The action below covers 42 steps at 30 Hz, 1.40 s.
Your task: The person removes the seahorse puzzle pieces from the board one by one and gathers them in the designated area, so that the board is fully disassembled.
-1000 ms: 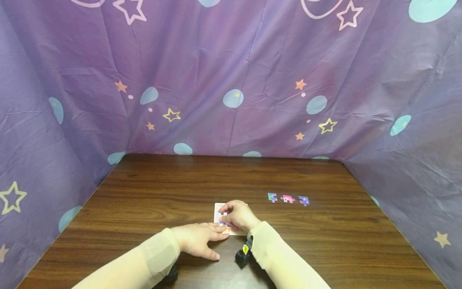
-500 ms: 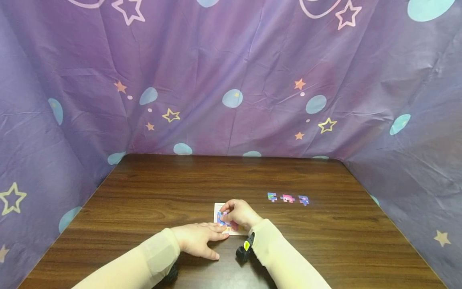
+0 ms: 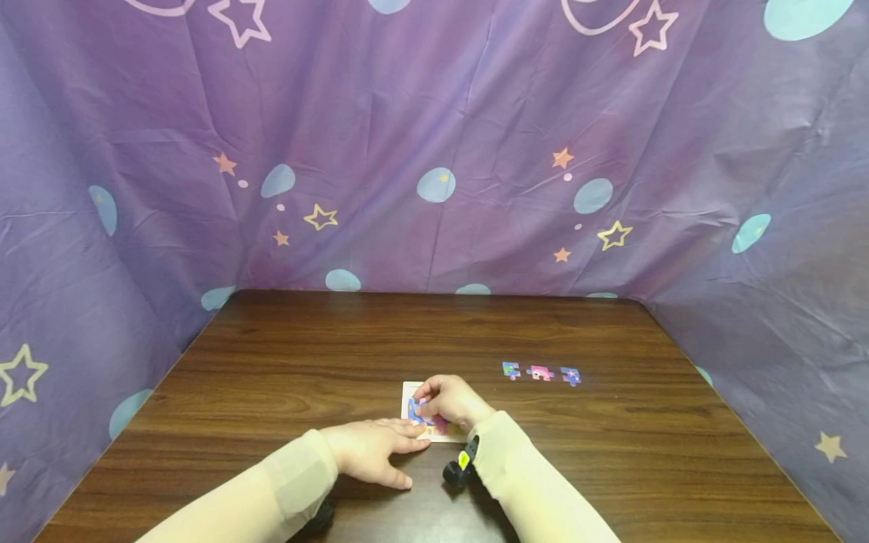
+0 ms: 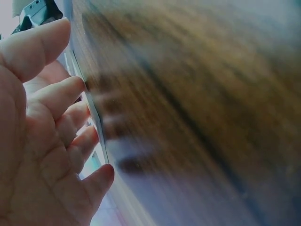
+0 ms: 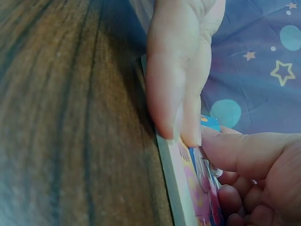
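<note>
A small puzzle board (image 3: pixel 409 389) with a pale border lies near the front of the table. My left hand (image 3: pixel 373 449) rests on its left front corner with the fingers stretched out; in the left wrist view the fingertips (image 4: pixel 104 174) are along the board's edge. With thumb and fingers, my right hand (image 3: pixel 453 402) pinches a blue jigsaw piece (image 3: pixel 413 411) at the left part of the board. That piece (image 5: pixel 210 123) shows blue and orange behind the thumb in the right wrist view. Pink and purple picture parts (image 5: pixel 200 190) fill the near side. My right hand hides much of the board.
Three loose jigsaw pieces lie in a row behind and right of the board: a blue-green one (image 3: pixel 511 370), a pink one (image 3: pixel 540 373) and a blue one (image 3: pixel 571 376). The brown wooden table (image 3: pixel 305 339) meets a purple curtain (image 3: pixel 380 226) at the back.
My right hand has brought the blue piece down onto the left part of the board, where a pale patch showed before. My left hand has stayed in place.
</note>
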Tool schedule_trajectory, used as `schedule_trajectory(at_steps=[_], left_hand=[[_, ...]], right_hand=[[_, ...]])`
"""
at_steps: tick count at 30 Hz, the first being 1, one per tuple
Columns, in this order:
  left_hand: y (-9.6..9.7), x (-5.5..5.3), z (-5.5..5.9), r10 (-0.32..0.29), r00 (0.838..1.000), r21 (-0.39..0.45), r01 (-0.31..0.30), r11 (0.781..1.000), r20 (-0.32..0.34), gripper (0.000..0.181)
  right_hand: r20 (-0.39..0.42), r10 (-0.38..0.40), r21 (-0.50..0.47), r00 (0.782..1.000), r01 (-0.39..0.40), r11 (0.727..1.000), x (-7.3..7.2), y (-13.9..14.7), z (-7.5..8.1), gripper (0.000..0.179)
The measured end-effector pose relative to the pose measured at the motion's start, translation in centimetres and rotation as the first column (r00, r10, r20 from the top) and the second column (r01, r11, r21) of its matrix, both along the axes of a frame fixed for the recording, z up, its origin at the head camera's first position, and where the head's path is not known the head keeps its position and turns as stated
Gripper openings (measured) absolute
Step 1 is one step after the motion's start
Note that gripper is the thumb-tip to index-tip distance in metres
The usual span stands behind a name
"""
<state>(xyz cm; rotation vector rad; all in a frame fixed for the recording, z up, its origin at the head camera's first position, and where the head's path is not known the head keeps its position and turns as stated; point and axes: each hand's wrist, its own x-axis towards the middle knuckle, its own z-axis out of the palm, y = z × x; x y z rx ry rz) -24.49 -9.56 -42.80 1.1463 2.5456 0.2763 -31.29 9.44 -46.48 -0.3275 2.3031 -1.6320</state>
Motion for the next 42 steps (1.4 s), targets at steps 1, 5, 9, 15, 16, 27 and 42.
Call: schedule_trajectory(at_steps=[1,5,9,15,16,27,42], left_hand=[[0.0,0.0,-0.1,-0.003,1.000,-0.001,0.003,1.000,-0.007,0.067],[0.3,-0.1,-0.2,-0.014,0.997,-0.015,0.013,1.000,-0.072,0.073],[1.2,0.0,-0.3,-0.019,0.990,-0.035,0.014,0.999,-0.138,0.078],[1.9,0.0,-0.1,-0.017,0.994,-0.043,0.012,0.999,-0.109,0.078],[1.8,0.0,0.0,-0.019,0.995,-0.039,0.015,0.999,-0.097,0.077],[1.4,0.1,0.0,-0.046,0.998,-0.042,0.044,0.998,-0.043,0.074],[1.4,0.1,-0.2,-0.062,0.997,-0.034,0.061,0.998,-0.054,0.075]], right_hand=[[-0.004,0.001,0.002,1.000,-0.001,1.000,0.0,0.0,0.0,0.019],[0.000,0.006,-0.003,1.000,-0.006,1.000,0.0,0.0,-0.1,0.019],[0.011,0.008,-0.006,1.000,-0.008,1.000,0.1,0.1,-0.1,0.020],[0.026,0.018,-0.006,0.999,-0.018,1.000,0.2,0.2,0.0,0.018],[0.026,0.023,-0.009,0.999,-0.023,1.000,0.2,0.1,0.0,0.017],[0.026,0.024,0.011,0.999,-0.024,1.000,0.1,0.2,-0.1,0.017],[0.004,-0.021,0.002,1.000,0.021,1.000,0.0,0.0,-0.1,0.019]])
